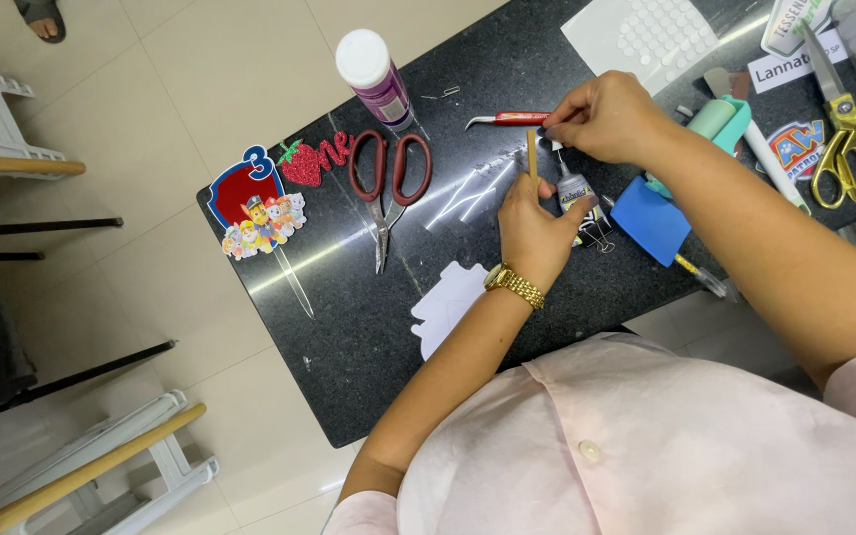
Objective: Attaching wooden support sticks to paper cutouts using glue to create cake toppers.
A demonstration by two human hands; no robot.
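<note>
A thin, pale wooden stick (532, 154) stands nearly upright at the centre of the frame, short and flat like a craft stick, its lower end pinched in the grip of the left hand (539, 230), whose fingers are closed around it; the hand wears a gold wristwatch (514, 286). Just right of the stick, a small glue bottle (574, 188) with a grey label sits tucked against the same hand's thumb side. Above it, the right hand (608, 117) has its grip closed in a pinch near the bottle's tip; what it pinches is too small to tell. Reading the black speckled surface (349, 337) from the left: one cartoon cake topper (255, 203) with a blue number, one red glitter strawberry cutout (314, 160), one pair of red-handled scissors (389, 183), one white-capped purple bottle (375, 77) in the upper middle, one white paper cutout (446, 307) at the lower edge, one red-handled tweezers (507, 119), one blue foam piece (651, 220), and one pair of gold scissors (839, 139) at upper right.
</note>
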